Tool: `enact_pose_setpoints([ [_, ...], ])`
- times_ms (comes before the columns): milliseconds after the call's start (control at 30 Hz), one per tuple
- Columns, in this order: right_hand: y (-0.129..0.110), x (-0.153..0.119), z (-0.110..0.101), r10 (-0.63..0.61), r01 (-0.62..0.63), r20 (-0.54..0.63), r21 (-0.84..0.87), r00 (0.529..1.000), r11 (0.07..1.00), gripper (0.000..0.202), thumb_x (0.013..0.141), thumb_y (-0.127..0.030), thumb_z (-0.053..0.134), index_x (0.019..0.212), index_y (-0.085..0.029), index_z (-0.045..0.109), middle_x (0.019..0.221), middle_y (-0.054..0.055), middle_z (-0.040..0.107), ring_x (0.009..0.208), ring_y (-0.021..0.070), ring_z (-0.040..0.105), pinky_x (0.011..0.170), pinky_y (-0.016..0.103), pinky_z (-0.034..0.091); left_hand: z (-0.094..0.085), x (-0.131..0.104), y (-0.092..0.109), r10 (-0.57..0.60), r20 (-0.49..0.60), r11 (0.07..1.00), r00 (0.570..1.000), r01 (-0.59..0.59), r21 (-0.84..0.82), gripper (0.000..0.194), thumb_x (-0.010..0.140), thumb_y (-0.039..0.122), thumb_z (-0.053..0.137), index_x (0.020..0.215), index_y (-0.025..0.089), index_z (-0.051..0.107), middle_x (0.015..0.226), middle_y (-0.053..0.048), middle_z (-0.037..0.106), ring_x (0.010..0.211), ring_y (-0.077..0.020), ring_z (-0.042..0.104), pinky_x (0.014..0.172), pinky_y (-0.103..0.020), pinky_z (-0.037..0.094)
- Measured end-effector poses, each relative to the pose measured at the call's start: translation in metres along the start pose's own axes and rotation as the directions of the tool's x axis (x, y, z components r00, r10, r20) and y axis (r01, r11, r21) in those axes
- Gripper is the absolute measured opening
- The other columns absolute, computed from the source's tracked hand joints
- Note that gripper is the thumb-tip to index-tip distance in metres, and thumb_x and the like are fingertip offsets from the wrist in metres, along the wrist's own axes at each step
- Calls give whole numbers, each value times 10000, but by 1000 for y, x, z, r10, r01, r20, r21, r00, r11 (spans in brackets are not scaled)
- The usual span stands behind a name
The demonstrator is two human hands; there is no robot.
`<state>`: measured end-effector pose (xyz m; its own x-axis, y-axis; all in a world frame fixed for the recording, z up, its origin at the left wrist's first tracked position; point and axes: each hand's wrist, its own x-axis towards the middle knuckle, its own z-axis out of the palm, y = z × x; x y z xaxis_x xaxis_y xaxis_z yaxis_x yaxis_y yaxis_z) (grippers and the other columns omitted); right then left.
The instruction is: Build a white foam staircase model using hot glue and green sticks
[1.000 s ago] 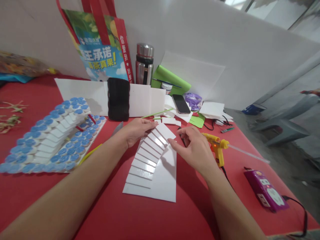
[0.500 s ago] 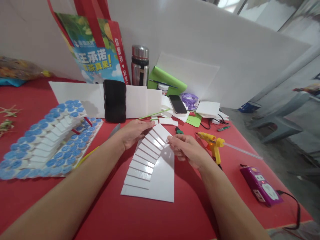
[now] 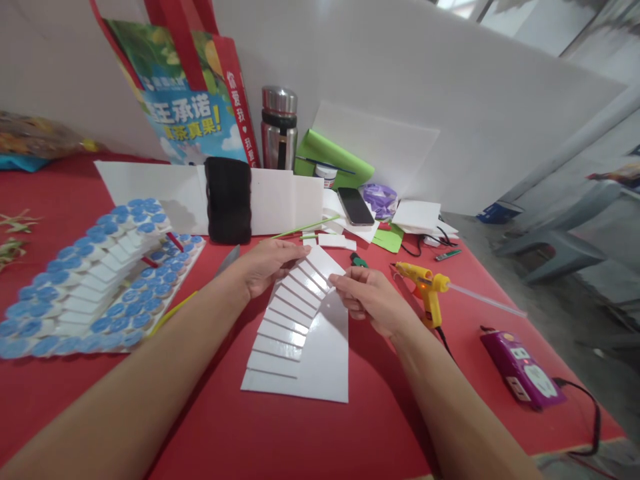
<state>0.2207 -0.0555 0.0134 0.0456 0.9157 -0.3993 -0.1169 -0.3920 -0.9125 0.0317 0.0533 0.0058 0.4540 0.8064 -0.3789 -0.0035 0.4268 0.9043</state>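
A curved flight of overlapping white board steps (image 3: 287, 308) fans across a white base board (image 3: 327, 363) in front of me. At its far end lies the top white board piece (image 3: 320, 259). My left hand (image 3: 267, 265) is closed at the left end of that piece, fingertips at its edge and some fingers hidden. From the other side, my right hand (image 3: 367, 293) pinches the piece's right corner between thumb and fingers. Just beyond the right hand lies a dark green-capped item (image 3: 358, 261).
A yellow glue gun (image 3: 425, 283) and purple power box (image 3: 523, 370) with cords are on the right. At left stands a blue-and-white stair model (image 3: 55, 283). Behind are a black case (image 3: 229, 200), steel flask (image 3: 279, 130), phone (image 3: 356, 207) and shopping bag (image 3: 190, 107).
My right fingertips have shifted slightly left along the top board piece. My left hand stays nearly in place, and the steps look the same.
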Motion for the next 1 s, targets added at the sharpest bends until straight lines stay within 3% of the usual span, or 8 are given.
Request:
enact_pose_setpoints([
  [267, 3, 2, 2, -28, 28, 0, 41, 1000, 999, 539, 643, -480, 953, 694, -218, 485, 595, -83, 428, 489, 50, 318, 446, 238, 172, 0, -1, 1, -22, -5, 1000, 1000, 22, -6, 248, 792, 297, 856, 694, 113, 723, 644, -41, 639, 592, -122, 544, 589, -268, 424],
  [1000, 6, 4, 0, -40, 39, 13, 72, 999, 997, 523, 658, -462, 954, 702, -219, 493, 575, -85, 413, 499, 58, 315, 457, 245, 166, 2, -1, 2, -45, -13, 998, 999, 45, -42, 226, 823, 259, 829, 679, 115, 730, 635, -57, 647, 575, -124, 546, 559, -261, 427],
])
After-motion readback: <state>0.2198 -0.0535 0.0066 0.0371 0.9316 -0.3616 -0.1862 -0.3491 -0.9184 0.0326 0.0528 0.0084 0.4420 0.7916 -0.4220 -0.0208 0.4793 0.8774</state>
